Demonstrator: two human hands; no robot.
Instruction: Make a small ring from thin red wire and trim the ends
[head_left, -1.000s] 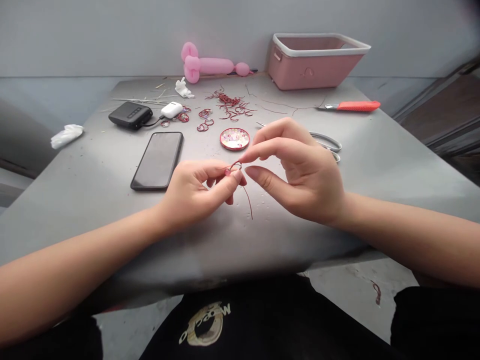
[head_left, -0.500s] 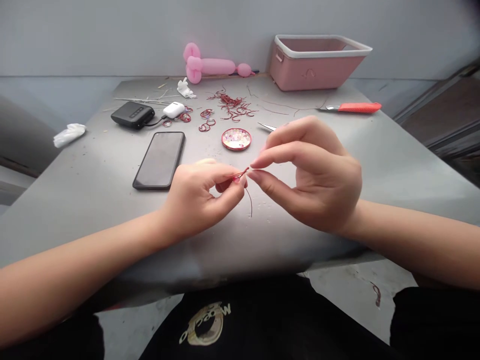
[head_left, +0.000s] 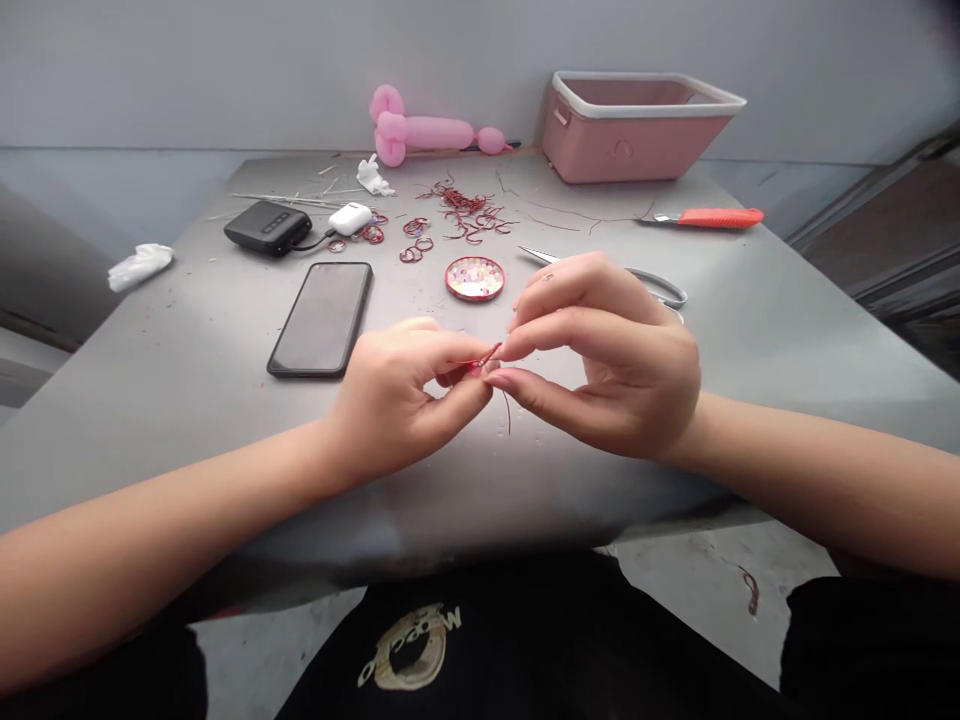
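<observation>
A thin red cord (head_left: 490, 354) with a small bead-like bit is pinched between the thumb and fingers of my left hand (head_left: 409, 385). One loose end hangs down below the fingertips. My right hand (head_left: 604, 355) is close on the right, its thumb and index fingertips a little apart around the cord's upper end. The right thumb tip meets the left fingertips. Beyond the hands lies a round red-rimmed dish of small beads (head_left: 475, 278). Scissors (head_left: 540, 256) lie partly hidden behind my right hand.
A phone (head_left: 321, 320) lies left of my hands. Farther back are a black power bank (head_left: 267, 228), a white earbud case (head_left: 350, 219), red cord rings (head_left: 416, 250), cut red cords (head_left: 466, 205), a pink balloon (head_left: 431, 132), a pink bin (head_left: 622, 140) and a red-handled cutter (head_left: 720, 218).
My right hand has moved slightly left and down, bringing its thumb against the left fingertips. More of the scissors shows behind it. My left hand keeps its pinch on the cord.
</observation>
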